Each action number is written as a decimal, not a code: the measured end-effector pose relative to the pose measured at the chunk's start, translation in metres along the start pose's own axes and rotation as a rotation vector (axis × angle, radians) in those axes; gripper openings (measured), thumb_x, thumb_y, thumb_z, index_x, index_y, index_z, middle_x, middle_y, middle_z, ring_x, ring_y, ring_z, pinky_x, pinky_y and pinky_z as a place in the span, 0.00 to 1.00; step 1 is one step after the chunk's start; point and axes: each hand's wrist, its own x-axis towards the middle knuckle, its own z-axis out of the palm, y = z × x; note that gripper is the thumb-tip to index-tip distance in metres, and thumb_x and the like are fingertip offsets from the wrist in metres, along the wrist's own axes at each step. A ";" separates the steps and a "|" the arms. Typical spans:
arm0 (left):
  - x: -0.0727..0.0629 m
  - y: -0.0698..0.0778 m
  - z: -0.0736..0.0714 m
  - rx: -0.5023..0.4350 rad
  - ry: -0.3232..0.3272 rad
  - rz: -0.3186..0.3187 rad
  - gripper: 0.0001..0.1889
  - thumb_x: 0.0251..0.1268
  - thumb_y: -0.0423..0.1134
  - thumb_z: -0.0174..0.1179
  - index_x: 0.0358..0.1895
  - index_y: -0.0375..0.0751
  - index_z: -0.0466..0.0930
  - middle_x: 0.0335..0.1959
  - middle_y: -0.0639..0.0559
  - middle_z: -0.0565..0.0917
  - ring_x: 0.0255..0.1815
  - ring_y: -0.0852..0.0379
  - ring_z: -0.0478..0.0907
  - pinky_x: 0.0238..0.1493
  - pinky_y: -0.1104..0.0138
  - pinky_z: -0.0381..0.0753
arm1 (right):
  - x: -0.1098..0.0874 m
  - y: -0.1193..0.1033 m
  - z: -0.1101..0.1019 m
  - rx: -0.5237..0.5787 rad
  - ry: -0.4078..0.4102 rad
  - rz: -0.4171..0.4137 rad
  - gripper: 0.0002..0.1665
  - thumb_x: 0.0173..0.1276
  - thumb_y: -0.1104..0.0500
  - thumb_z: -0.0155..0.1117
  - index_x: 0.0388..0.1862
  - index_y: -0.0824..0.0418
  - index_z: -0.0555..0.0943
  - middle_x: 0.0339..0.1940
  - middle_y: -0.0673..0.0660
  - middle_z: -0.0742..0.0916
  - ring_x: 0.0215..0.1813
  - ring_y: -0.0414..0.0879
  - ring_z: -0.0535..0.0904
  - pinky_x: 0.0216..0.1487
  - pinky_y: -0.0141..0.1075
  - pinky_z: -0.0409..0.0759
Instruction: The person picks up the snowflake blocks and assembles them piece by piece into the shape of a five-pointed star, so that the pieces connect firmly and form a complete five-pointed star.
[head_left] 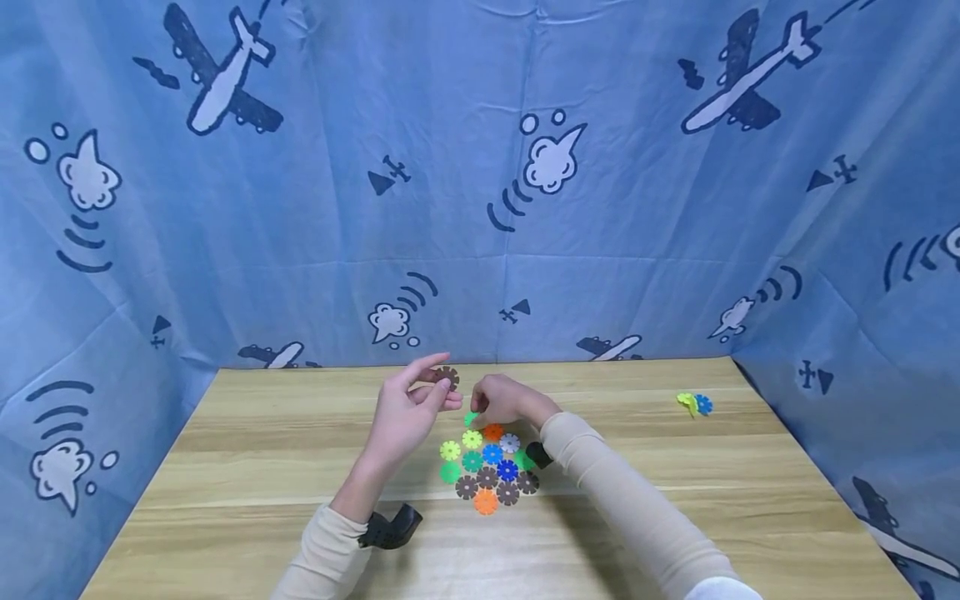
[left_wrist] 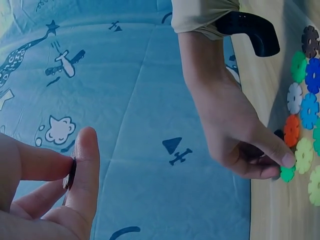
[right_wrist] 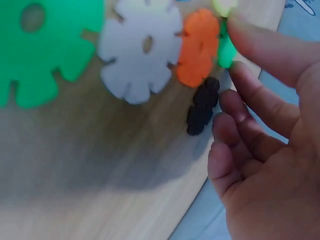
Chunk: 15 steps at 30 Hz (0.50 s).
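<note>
My left hand point(head_left: 408, 408) pinches a brown notched plastic disc point(head_left: 447, 377) between thumb and fingers, raised at the far side of the table; the left wrist view has this disc point(left_wrist: 71, 172) edge-on. To its right, my right hand point(head_left: 508, 400) pinches a green notched disc point(head_left: 471, 418) at the far end of a flat group of discs. Close to that grip lie a yellow-green disc point(head_left: 472, 439) and an orange disc point(head_left: 492, 432). Under the curled fingers, the right wrist view shows a dark disc point(right_wrist: 202, 106), hidden by the hand in the head view.
Nearer me the group continues with a white disc point(head_left: 510, 442), a dark blue disc point(head_left: 507, 470), several brown discs point(head_left: 487, 477) and an orange disc point(head_left: 485, 502). Yellow pieces point(head_left: 687, 403) and a blue disc point(head_left: 703, 405) lie far right. A blue printed curtain point(head_left: 450, 208) encloses the wooden table point(head_left: 247, 483).
</note>
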 end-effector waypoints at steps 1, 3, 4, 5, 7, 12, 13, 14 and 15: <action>0.000 -0.001 0.001 0.002 -0.002 -0.002 0.22 0.72 0.25 0.56 0.67 0.38 0.75 0.47 0.36 0.78 0.40 0.47 0.89 0.46 0.65 0.88 | 0.000 0.000 0.000 0.005 0.002 0.006 0.11 0.61 0.56 0.78 0.35 0.57 0.83 0.32 0.48 0.84 0.36 0.41 0.76 0.44 0.35 0.79; 0.000 -0.002 0.003 0.007 -0.003 -0.003 0.22 0.72 0.25 0.57 0.67 0.38 0.75 0.47 0.36 0.79 0.40 0.48 0.89 0.46 0.66 0.88 | -0.001 0.000 0.002 0.002 0.006 0.014 0.12 0.60 0.56 0.79 0.35 0.58 0.83 0.32 0.49 0.83 0.36 0.41 0.76 0.43 0.34 0.79; 0.000 -0.003 0.004 0.009 -0.002 -0.008 0.22 0.72 0.25 0.57 0.67 0.38 0.75 0.47 0.36 0.79 0.40 0.49 0.89 0.46 0.66 0.88 | -0.002 0.000 0.002 0.003 0.005 0.019 0.13 0.60 0.56 0.79 0.35 0.58 0.82 0.32 0.49 0.83 0.36 0.42 0.76 0.43 0.34 0.79; 0.000 -0.003 0.005 0.012 0.002 -0.011 0.21 0.72 0.26 0.57 0.67 0.38 0.75 0.47 0.36 0.79 0.40 0.49 0.89 0.46 0.66 0.88 | -0.002 0.000 0.002 0.005 0.002 0.022 0.13 0.60 0.57 0.79 0.35 0.58 0.81 0.32 0.49 0.83 0.36 0.42 0.75 0.42 0.35 0.78; 0.000 -0.003 0.006 0.018 0.013 -0.021 0.20 0.72 0.26 0.58 0.65 0.38 0.76 0.46 0.36 0.81 0.40 0.49 0.89 0.46 0.65 0.88 | -0.003 0.001 0.003 0.009 0.007 0.010 0.14 0.60 0.58 0.79 0.36 0.58 0.79 0.32 0.51 0.82 0.35 0.43 0.74 0.41 0.35 0.77; 0.001 -0.003 0.009 0.024 0.029 -0.030 0.15 0.71 0.27 0.60 0.58 0.34 0.77 0.44 0.36 0.84 0.39 0.47 0.88 0.44 0.64 0.89 | -0.009 0.006 0.002 0.081 0.096 -0.103 0.11 0.64 0.62 0.74 0.37 0.59 0.78 0.33 0.52 0.83 0.36 0.41 0.76 0.41 0.34 0.78; 0.001 -0.003 0.010 0.024 0.030 -0.028 0.14 0.70 0.26 0.60 0.57 0.33 0.77 0.43 0.36 0.84 0.38 0.48 0.88 0.43 0.65 0.89 | -0.012 0.007 0.001 0.113 0.126 -0.132 0.09 0.65 0.63 0.73 0.38 0.59 0.79 0.34 0.52 0.84 0.36 0.41 0.78 0.41 0.34 0.79; 0.001 -0.003 0.010 0.020 0.030 -0.025 0.13 0.70 0.26 0.60 0.55 0.33 0.77 0.43 0.36 0.84 0.38 0.47 0.88 0.42 0.65 0.89 | -0.015 0.007 -0.002 0.145 0.159 -0.159 0.08 0.67 0.64 0.71 0.39 0.59 0.80 0.34 0.52 0.85 0.36 0.41 0.79 0.40 0.34 0.81; 0.001 -0.003 0.010 0.020 0.029 -0.017 0.12 0.70 0.26 0.60 0.54 0.33 0.77 0.42 0.36 0.84 0.37 0.48 0.88 0.41 0.66 0.89 | -0.018 0.007 -0.005 0.176 0.199 -0.187 0.07 0.67 0.64 0.71 0.41 0.60 0.80 0.35 0.52 0.86 0.35 0.41 0.81 0.39 0.33 0.82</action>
